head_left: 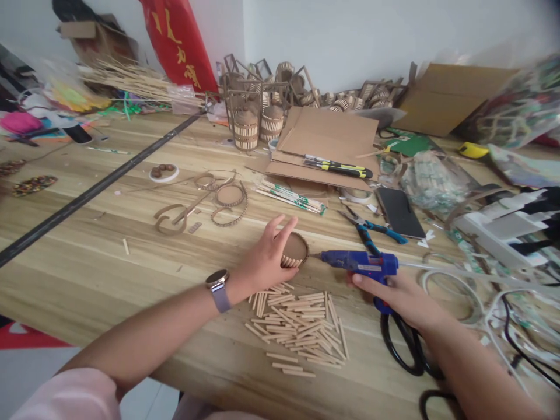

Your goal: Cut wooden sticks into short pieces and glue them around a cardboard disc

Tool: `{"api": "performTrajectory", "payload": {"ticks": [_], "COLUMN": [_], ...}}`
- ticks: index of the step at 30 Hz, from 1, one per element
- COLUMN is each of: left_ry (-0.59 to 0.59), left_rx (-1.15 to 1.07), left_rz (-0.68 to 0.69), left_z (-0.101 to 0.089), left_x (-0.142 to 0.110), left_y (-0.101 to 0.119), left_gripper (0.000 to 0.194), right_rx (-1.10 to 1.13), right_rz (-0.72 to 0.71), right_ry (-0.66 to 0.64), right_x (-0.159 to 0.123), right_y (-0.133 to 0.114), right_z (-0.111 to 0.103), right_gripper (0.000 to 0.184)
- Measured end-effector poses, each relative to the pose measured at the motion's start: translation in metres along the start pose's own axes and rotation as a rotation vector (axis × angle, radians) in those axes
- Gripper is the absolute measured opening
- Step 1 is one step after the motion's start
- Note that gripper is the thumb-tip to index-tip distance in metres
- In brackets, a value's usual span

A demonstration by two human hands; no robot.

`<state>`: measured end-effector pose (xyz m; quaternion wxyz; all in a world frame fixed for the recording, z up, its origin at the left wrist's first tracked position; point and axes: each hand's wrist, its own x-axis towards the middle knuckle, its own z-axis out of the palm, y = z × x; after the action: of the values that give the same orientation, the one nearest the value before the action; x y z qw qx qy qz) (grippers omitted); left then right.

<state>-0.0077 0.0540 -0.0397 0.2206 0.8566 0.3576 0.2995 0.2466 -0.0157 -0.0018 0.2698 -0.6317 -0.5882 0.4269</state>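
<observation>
A small round cardboard piece [296, 249] with short wooden sticks along part of its edge sits on the table. My left hand [275, 254], with a watch on its wrist, grips it by the near left side, thumb below and fingers above. In my right hand [394, 291] is a blue hot glue gun [363, 262], its nozzle pointing left, close to the right rim of the round piece. A clear glue stick runs out of the gun's back. Just below my left hand lies a loose pile of short wooden sticks [301, 326].
Blue-handled pliers [371, 227], a black phone [400, 213] and wrapped sticks [291, 196] lie beyond my hands. Utility knives [336, 166] rest on cardboard sheets [328, 131]. Small stick-covered lanterns [246, 129] stand behind. Black scissors [402, 344] and cables [503, 326] are at the right.
</observation>
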Motion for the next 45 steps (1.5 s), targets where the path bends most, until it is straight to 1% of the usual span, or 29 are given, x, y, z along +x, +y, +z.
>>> {"api": "performTrajectory", "payload": {"ticks": [4,9,13,19,29,34,39,45], "left_ry": [0.001,-0.001,0.001,0.000,0.001,-0.004,-0.003,-0.004], "left_rx": [0.000,0.002,0.006,-0.002,0.003,0.011,0.009,0.008], "left_rz": [-0.010,-0.012,-0.009,-0.009,-0.013,-0.026,-0.015,-0.011], "left_z": [0.001,0.001,0.001,0.000,0.000,0.000,0.000,0.000], "left_x": [0.000,0.001,0.001,0.001,0.001,0.001,0.001,0.001], "left_y": [-0.001,-0.001,0.000,0.000,0.000,0.000,0.000,0.000], "left_gripper": [0.103,0.104,0.104,0.104,0.105,0.103,0.103,0.104], "right_rx": [-0.168,-0.291,-0.302,-0.321,-0.378,-0.407,-0.398,-0.403], "right_rz": [-0.107,-0.178,-0.205,-0.247,-0.313,-0.310,-0.295,-0.314], "right_ry": [-0.065,-0.076,-0.043,-0.036,-0.006,0.002,-0.020,-0.017], "right_x": [0.001,0.002,0.002,0.002,0.001,0.001,0.001,0.001], "right_y": [0.002,0.005,0.005,-0.002,0.000,-0.003,-0.004,-0.002], "right_z": [0.005,0.010,0.013,0.016,0.019,0.018,0.018,0.019], "right_gripper": [0.043,0.035,0.033,0.028,0.030,0.031,0.033,0.030]}}
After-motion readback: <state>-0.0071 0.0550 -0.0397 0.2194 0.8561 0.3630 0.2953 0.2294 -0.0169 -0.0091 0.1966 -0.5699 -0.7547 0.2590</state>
